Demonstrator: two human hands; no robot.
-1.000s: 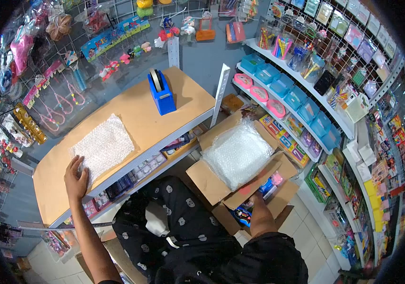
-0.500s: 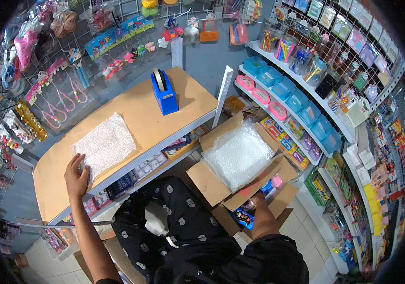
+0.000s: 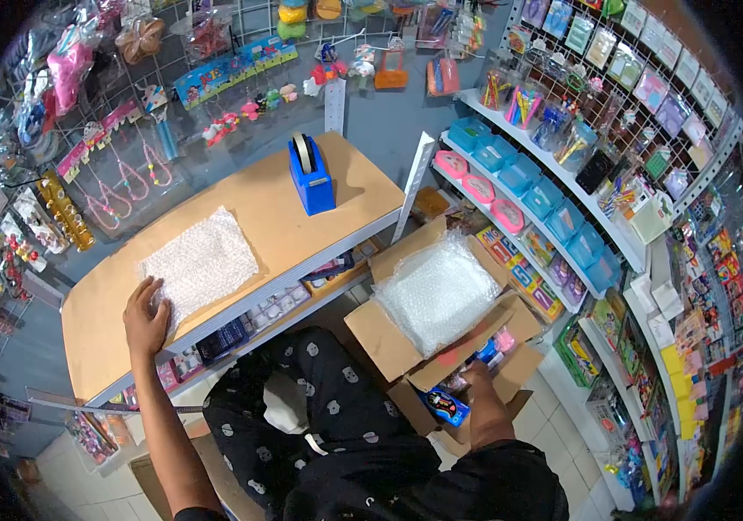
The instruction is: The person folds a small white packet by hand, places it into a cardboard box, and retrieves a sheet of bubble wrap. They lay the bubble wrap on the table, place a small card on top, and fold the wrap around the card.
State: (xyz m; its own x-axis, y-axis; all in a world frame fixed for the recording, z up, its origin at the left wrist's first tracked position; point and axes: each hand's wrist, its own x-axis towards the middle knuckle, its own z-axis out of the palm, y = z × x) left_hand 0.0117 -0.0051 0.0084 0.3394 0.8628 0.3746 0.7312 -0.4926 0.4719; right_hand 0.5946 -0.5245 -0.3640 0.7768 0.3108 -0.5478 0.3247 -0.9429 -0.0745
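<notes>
My left hand (image 3: pixel 145 319) lies on the wooden tabletop (image 3: pixel 93 347), fingers stretched out at the left edge of a bubble-wrap sheet (image 3: pixel 202 260). Down to the right, my right hand (image 3: pixel 478 379) reaches into a small open cardboard box (image 3: pixel 521 358) among packaged goods. Its fingertips are hard to make out, so whether they grip anything does not show. Beside that hand are a blue packet (image 3: pixel 446 405) and a pink-and-blue item (image 3: pixel 500 342). Behind the small box, a larger open carton (image 3: pixel 377 326) holds a stack of bubble wrap (image 3: pixel 441 291).
A blue tape dispenser (image 3: pixel 312 182) stands toward the table's back right. A white metal post (image 3: pixel 413 187) rises by the table corner. Shelves with blue containers (image 3: pixel 521 172) and pink cases (image 3: pixel 479 188) line the right. Hanging goods cover the back wall.
The view has shifted slightly. My right hand has drawn up a little inside the small box, showing more of its back. My left hand stays at the bubble wrap's edge.
</notes>
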